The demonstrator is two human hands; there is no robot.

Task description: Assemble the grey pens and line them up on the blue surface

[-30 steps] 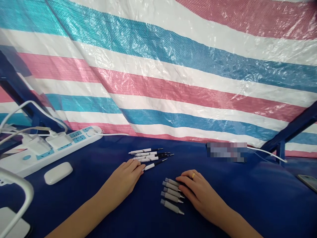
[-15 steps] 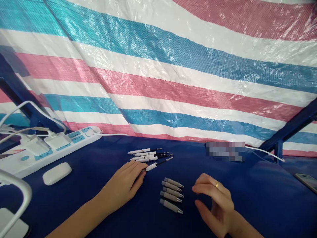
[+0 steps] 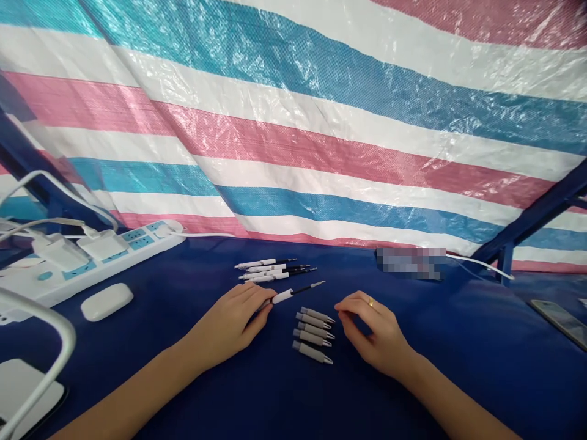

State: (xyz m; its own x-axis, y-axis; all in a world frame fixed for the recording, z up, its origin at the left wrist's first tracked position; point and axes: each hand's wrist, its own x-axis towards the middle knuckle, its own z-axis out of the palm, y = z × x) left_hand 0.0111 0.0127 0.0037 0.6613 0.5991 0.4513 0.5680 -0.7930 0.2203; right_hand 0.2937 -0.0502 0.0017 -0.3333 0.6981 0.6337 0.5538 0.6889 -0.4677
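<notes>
Between two hands (image 3: 224,327) (image 3: 376,333), five grey pen barrels (image 3: 312,331)

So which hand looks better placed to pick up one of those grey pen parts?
Probably the right hand: it is open, with its fingertips close beside the grey pen parts. The left hand is further off and seems to be holding the end of the white pen.

Left hand (image 3: 227,324) grips a black-and-white pen (image 3: 288,296) (tip angled right); right hand (image 3: 373,330) sits beside grey pens (image 3: 312,335).
</notes>
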